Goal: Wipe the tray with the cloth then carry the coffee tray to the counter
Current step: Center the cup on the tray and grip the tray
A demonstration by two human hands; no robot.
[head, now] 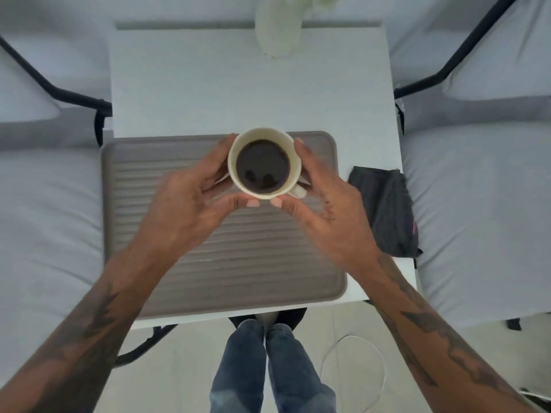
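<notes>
Both hands cup a cream ceramic cup of black coffee (264, 164): the left hand (190, 204) curls round its left side with the thumb at the near rim, and the right hand (325, 204) closes on the right side, thumb meeting the near rim too, so the cup is clamped between them. It sits over the far part of a grey ribbed rectangular tray (223, 263), though whether its base touches the tray or hangs just above it cannot be told from this angle. That tray lies on the near half of a small white square table (190, 84), its left edge overhanging slightly. A dark grey folded cloth (384, 210) rests on the table just beside the tray's right edge, untouched by either hand. A pale vase (278, 28) stands at the table's far edge. Judging by this layout, the cup is either being cleared off for wiping or set back afterwards; the ribs look dry and clean, but that is not conclusive. The carry to the counter is not yet begun, and no counter is in view.
</notes>
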